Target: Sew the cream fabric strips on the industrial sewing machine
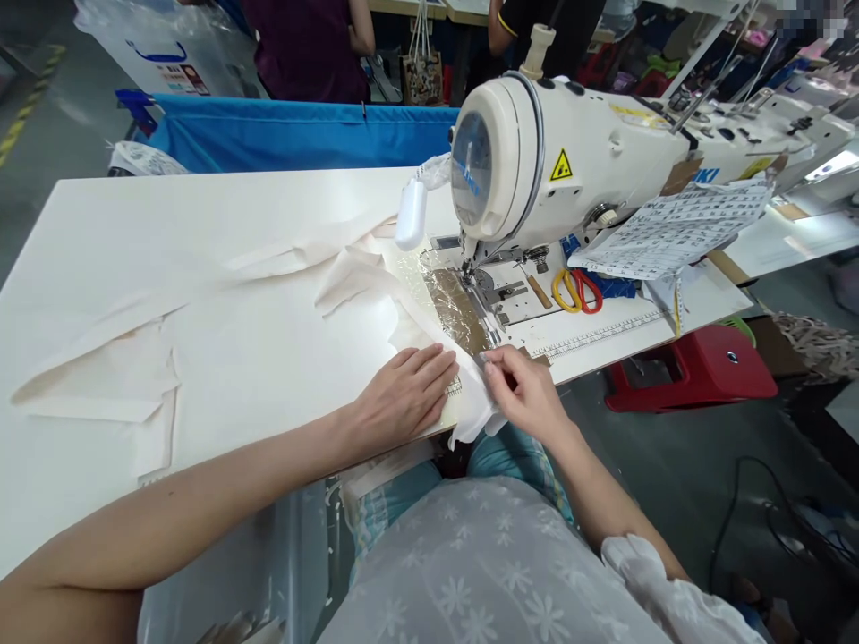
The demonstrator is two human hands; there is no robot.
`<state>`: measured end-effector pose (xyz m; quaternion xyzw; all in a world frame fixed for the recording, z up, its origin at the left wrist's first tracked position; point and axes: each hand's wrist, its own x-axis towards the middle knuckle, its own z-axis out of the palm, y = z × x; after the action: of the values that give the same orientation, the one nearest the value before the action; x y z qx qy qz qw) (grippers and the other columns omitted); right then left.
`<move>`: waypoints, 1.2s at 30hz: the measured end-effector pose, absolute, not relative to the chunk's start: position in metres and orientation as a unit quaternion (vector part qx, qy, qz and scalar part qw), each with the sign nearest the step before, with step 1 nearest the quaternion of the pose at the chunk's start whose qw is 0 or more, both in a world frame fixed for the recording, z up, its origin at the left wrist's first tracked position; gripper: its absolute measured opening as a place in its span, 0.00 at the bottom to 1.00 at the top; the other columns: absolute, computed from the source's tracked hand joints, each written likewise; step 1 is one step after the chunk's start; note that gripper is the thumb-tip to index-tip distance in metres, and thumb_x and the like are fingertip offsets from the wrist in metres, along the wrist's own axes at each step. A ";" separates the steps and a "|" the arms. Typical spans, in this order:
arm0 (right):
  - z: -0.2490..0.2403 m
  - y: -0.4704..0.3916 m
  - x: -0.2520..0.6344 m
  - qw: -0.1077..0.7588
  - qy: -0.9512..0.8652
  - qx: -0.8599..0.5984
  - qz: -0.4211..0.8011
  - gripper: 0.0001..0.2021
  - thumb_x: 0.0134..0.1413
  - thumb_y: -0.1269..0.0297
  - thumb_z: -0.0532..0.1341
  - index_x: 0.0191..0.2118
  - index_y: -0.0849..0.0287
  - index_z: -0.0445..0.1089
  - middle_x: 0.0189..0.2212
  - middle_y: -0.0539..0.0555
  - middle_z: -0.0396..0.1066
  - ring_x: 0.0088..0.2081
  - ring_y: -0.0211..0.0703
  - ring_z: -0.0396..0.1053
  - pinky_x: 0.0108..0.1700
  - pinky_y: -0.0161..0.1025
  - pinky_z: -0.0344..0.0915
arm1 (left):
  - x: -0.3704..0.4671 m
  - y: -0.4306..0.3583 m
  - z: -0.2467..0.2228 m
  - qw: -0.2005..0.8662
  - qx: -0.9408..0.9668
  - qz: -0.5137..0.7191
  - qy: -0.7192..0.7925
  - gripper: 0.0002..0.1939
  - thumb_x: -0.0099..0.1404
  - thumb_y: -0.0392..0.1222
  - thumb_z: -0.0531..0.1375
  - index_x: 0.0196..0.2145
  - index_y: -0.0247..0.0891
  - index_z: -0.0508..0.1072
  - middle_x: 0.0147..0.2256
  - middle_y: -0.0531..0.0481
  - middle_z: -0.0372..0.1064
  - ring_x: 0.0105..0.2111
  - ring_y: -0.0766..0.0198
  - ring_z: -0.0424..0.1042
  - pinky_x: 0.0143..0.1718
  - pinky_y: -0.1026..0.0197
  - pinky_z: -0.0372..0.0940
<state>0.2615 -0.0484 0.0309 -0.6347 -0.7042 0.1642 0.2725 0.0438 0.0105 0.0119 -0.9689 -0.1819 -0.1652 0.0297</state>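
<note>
A strip of cream-white fabric (pixel 366 270) runs across the white table toward its front edge, and its near end hangs over that edge. My left hand (pixel 408 394) lies flat on the near part of this fabric, fingers stretched out. Just to the right, my right hand (pixel 527 392) pinches the fabric's edge between thumb and fingertips. A small greyish bit shows at those fingertips, too small to make out. Beyond both hands stands a white sewing machine (pixel 570 161), its needle and presser foot (pixel 470 268) apart from my fingers.
More cream fabric pieces (pixel 100 385) lie on the table's left. Scissors with yellow and red handles (pixel 575 292) rest by the machine bed, near a ruler strip (pixel 597 333). A red stool (pixel 691 371) stands at right. A blue cloth trough (pixel 282 134) borders the table's back.
</note>
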 end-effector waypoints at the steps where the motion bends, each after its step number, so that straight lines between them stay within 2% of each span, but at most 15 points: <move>1: 0.027 -0.051 0.260 0.262 -0.713 -0.631 0.159 0.10 0.65 0.61 0.51 0.42 0.56 0.69 0.24 0.48 0.72 0.24 0.39 0.68 0.28 0.34 0.57 | 0.044 0.010 0.012 0.031 -0.969 -0.165 -0.179 0.19 0.73 0.39 0.50 0.56 0.28 0.70 0.56 0.37 0.68 0.58 0.47 0.66 0.54 0.50 0.63; 5: 0.019 -0.053 0.256 0.220 -0.740 -0.624 0.121 0.12 0.66 0.63 0.50 0.43 0.57 0.69 0.27 0.51 0.75 0.27 0.41 0.71 0.29 0.35 0.56 | 0.045 0.008 0.012 0.040 -0.972 -0.159 -0.171 0.18 0.73 0.41 0.52 0.56 0.30 0.69 0.56 0.36 0.68 0.57 0.44 0.66 0.53 0.47 0.64; 11: 0.018 -0.051 0.257 0.191 -0.763 -0.612 0.087 0.12 0.66 0.64 0.48 0.42 0.56 0.69 0.28 0.50 0.76 0.25 0.39 0.69 0.28 0.35 0.52 | 0.044 0.008 0.011 0.043 -0.973 -0.160 -0.164 0.18 0.71 0.39 0.55 0.56 0.32 0.68 0.56 0.34 0.67 0.57 0.42 0.66 0.51 0.46 0.65; 16: 0.016 -0.050 0.253 0.165 -0.770 -0.613 0.064 0.12 0.66 0.66 0.48 0.42 0.57 0.68 0.31 0.52 0.77 0.28 0.40 0.70 0.29 0.35 0.51 | 0.045 0.009 0.012 0.058 -0.972 -0.160 -0.161 0.17 0.72 0.39 0.54 0.56 0.31 0.69 0.55 0.35 0.68 0.56 0.42 0.67 0.49 0.47 0.66; 25: 0.036 -0.073 0.275 0.105 -0.794 -0.594 0.082 0.10 0.62 0.69 0.50 0.34 0.57 0.68 0.23 0.49 0.71 0.24 0.39 0.66 0.27 0.36 0.46 | 0.047 0.005 0.014 0.077 -0.968 -0.162 -0.178 0.16 0.73 0.40 0.52 0.54 0.35 0.70 0.54 0.39 0.70 0.55 0.45 0.69 0.48 0.48 0.66; 28: 0.036 -0.073 0.275 0.107 -0.784 -0.607 0.076 0.10 0.63 0.68 0.50 0.34 0.57 0.68 0.23 0.49 0.72 0.24 0.39 0.66 0.27 0.35 0.47 | 0.045 0.008 0.016 0.069 -0.968 -0.159 -0.184 0.16 0.73 0.40 0.52 0.55 0.35 0.71 0.55 0.39 0.70 0.56 0.46 0.68 0.52 0.47 0.65; 32: 0.029 -0.055 0.260 0.093 -0.788 -0.607 0.048 0.10 0.62 0.69 0.50 0.37 0.57 0.69 0.28 0.51 0.75 0.28 0.40 0.69 0.28 0.36 0.47 | 0.043 0.012 0.019 0.052 -0.964 -0.167 -0.198 0.20 0.75 0.40 0.48 0.56 0.29 0.70 0.57 0.36 0.67 0.59 0.48 0.65 0.59 0.46 0.60; 36: 0.024 -0.040 0.249 0.095 -0.789 -0.605 0.050 0.10 0.62 0.68 0.50 0.39 0.57 0.69 0.31 0.51 0.76 0.30 0.41 0.71 0.28 0.36 0.48 | 0.043 0.010 0.014 0.051 -0.968 -0.176 -0.171 0.21 0.75 0.40 0.46 0.55 0.26 0.71 0.55 0.37 0.70 0.57 0.51 0.67 0.60 0.48 0.59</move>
<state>0.2493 -0.0396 0.0239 -0.6052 -0.7888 0.0502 0.0945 0.0431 0.0104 0.0144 -0.9681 -0.1706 -0.1764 0.0513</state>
